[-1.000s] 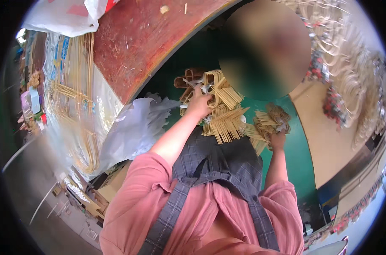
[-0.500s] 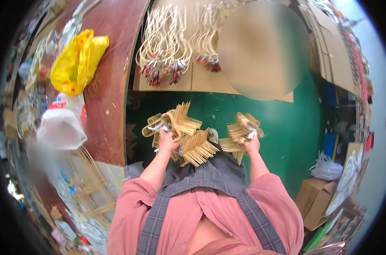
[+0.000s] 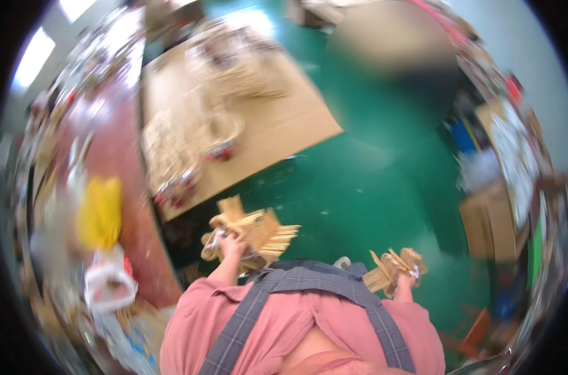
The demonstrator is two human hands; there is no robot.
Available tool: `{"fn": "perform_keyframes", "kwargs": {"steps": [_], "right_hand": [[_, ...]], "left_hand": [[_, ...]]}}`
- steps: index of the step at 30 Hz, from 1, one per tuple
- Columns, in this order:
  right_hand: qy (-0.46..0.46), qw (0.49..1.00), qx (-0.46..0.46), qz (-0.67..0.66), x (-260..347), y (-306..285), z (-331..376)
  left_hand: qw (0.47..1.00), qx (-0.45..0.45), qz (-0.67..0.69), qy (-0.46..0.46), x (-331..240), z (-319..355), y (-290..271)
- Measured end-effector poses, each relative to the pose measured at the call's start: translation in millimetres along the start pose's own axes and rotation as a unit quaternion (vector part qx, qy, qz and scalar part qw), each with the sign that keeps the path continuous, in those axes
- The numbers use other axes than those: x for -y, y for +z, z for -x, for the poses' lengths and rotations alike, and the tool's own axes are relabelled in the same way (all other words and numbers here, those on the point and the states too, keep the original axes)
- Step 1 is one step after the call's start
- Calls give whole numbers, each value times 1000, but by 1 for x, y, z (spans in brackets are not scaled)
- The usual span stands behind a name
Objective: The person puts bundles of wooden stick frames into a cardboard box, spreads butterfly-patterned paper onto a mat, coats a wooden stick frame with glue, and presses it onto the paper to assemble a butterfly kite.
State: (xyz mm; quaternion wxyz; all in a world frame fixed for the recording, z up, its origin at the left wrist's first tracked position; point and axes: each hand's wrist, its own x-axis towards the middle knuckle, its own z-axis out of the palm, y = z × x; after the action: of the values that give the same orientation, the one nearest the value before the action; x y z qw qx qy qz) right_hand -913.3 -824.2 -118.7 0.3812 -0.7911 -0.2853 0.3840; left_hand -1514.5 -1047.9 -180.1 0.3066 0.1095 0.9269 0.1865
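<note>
My left hand (image 3: 233,245) is closed around bundles of bent, light tan bamboo-like strips (image 3: 268,234). Their curved ends gather at the hand, while the straight ends fan out to the right. White ties show near the fingers. On the other side, my right hand (image 3: 405,284) grips a smaller bundle of the same bent strips (image 3: 381,275), its straight ends pointing left and a pale tie at its curved end. Both bundles are off the floor, in front of my apron (image 3: 321,278). Motion blur hides the finger detail.
More looped bundles with red and dark tips (image 3: 171,156) lie on a cardboard sheet (image 3: 290,134) on the green floor (image 3: 359,194). A reddish table (image 3: 118,162) runs along the left, with a yellow bag (image 3: 99,212) and white bag (image 3: 111,284). A cardboard box (image 3: 490,225) stands right.
The view has swung, bringing the cardboard sheet to the upper left and more green floor into sight. My hands are farther apart and lower in the picture, still holding their bundles.
</note>
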Motion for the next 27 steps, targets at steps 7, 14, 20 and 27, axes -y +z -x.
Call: {"fn": "perform_keyframes", "kwargs": {"steps": [7, 14, 20, 27], "right_hand": [[106, 984, -126, -68, -32, -17, -6], [123, 963, -238, -36, 11, -45, -47], [198, 927, -309, -77, 29, -51, -50], [252, 850, -452, -100, 12, -34, -26]], "left_hand": [[986, -72, -69, 135, -147, -39, 9], [935, 2, 19, 353, -358, -47, 82], [900, 34, -56, 430, -527, -19, 149], [785, 92, -107, 603, -736, 15, 282]]}}
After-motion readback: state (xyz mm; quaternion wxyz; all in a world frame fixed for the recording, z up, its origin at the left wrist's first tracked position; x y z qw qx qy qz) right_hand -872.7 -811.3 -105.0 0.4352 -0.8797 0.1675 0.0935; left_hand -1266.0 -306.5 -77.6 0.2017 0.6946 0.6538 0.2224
